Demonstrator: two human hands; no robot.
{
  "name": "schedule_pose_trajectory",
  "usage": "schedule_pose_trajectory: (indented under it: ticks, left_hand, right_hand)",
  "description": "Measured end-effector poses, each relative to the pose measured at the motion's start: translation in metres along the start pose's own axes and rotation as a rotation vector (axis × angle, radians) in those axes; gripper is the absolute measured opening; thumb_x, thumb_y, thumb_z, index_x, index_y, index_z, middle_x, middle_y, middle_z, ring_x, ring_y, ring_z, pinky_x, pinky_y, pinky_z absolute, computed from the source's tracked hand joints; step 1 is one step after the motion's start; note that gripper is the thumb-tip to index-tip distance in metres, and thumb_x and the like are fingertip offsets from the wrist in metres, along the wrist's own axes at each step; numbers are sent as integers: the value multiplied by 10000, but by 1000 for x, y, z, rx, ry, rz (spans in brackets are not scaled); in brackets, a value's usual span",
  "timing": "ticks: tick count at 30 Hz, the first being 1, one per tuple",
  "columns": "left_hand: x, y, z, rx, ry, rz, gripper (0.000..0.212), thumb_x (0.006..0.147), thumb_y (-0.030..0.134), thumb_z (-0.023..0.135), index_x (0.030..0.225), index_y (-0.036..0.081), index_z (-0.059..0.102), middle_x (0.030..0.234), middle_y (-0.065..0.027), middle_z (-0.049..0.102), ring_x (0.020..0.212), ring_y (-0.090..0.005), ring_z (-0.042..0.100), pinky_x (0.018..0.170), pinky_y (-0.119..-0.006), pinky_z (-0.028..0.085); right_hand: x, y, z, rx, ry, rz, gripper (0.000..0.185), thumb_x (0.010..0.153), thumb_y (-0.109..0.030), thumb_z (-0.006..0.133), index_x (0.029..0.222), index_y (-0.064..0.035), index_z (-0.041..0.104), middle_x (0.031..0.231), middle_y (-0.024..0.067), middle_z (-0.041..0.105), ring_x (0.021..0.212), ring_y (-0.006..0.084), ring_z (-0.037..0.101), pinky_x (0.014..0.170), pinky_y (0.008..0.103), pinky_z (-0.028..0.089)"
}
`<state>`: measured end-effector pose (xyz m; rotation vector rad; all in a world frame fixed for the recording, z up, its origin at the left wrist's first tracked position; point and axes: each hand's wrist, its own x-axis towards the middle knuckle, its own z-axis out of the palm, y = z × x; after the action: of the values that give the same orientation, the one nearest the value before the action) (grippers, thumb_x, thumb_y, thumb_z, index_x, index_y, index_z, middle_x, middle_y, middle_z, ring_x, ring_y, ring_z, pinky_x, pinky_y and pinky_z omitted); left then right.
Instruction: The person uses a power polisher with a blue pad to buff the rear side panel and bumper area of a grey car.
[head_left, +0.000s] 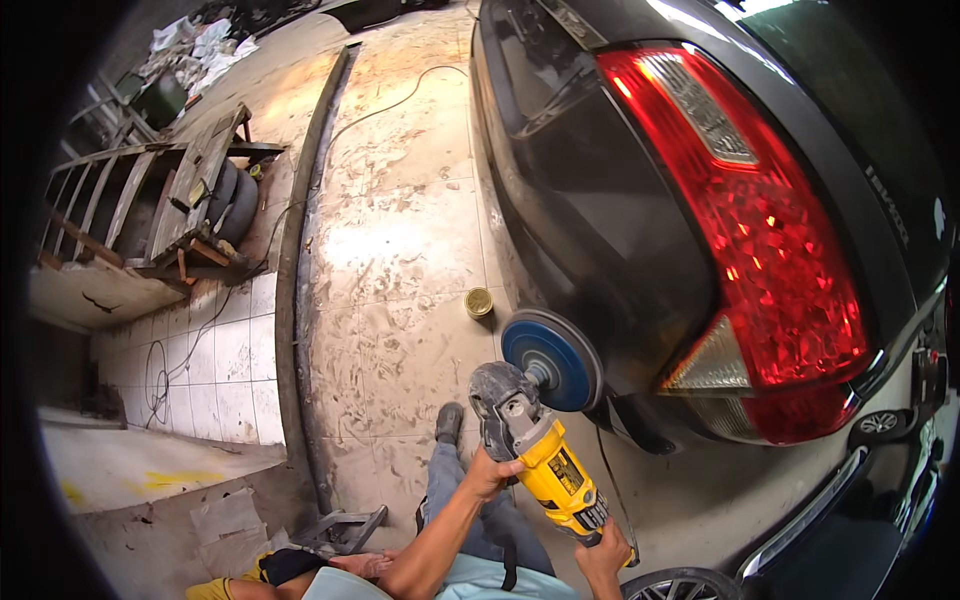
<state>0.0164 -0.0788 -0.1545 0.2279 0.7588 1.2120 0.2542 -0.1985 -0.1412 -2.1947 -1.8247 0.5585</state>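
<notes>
A yellow and black DeWalt rotary polisher (555, 469) slants across the space before me. My left hand (491, 476) grips it just behind its dark gear head, partly hidden by the tool. Around the rear handle my right hand (604, 555) is closed. The round blue backing plate (546, 364) faces me, and its pad is turned towards the dark car's rear corner panel (637, 300); whether the pad touches the paint I cannot tell. Right of the panel is a tall red tail light (772, 247) with clear sections.
A small round tin (478, 302) stands on the dusty tiled floor (405, 360). A raised dark rail (296, 285) runs along the left. Beyond it lie a wooden frame (172, 202) and a thin cable (196, 337). Another person's yellow sleeve (217, 589) shows at lower left; another dark car (832, 525), lower right.
</notes>
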Motion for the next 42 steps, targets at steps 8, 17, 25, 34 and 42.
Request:
schedule_pose_trajectory:
  ticks: [8, 17, 25, 34, 42]
  left_hand:
    - [63, 32, -70, 132, -95, 136, 872, 647, 387, 810, 1332, 20, 414, 1268, -108, 543, 1187, -255, 511, 1025, -393, 389]
    - [148, 111, -91, 81, -22, 262, 709, 752, 411, 718, 1266, -17, 483, 1208, -118, 583, 1113, -246, 561, 982, -369, 427]
    - [147, 97, -89, 144, -35, 291, 839, 732, 576, 692, 1306, 11, 455, 1253, -115, 555, 1134, -242, 547, 984, -371, 433]
    - [88, 42, -63, 194, 33, 375, 846, 711, 567, 717, 1282, -9, 475, 1239, -105, 564, 1124, -241, 550, 985, -367, 431]
    - [48, -1, -32, 177, 28, 380, 843, 696, 512, 756, 1270, -38, 475, 1223, -130, 574, 1125, -255, 561, 983, -382, 439]
  right_hand:
    - [45, -61, 50, 73, -22, -62, 578, 574, -198, 742, 1066, 60, 584, 839, 214, 646, 737, 403, 631, 651, 450, 507]
    - [143, -136, 90, 124, -88, -60, 516, 686, -231, 691, 1164, -93, 555, 813, 189, 659, 740, 407, 628, 651, 475, 487]
    - [138, -121, 111, 165, -37, -61, 490, 692, -195, 689, 1156, -99, 561, 830, 184, 665, 751, 394, 634, 657, 451, 493]
    - [88, -70, 81, 205, 21, -102, 559, 605, -194, 751, 1086, 38, 588, 827, 193, 661, 744, 368, 649, 649, 408, 501]
    - [52, -21, 65, 201, 46, -99, 558, 590, -193, 763, 1061, 53, 592, 789, 181, 654, 707, 364, 645, 624, 405, 496]
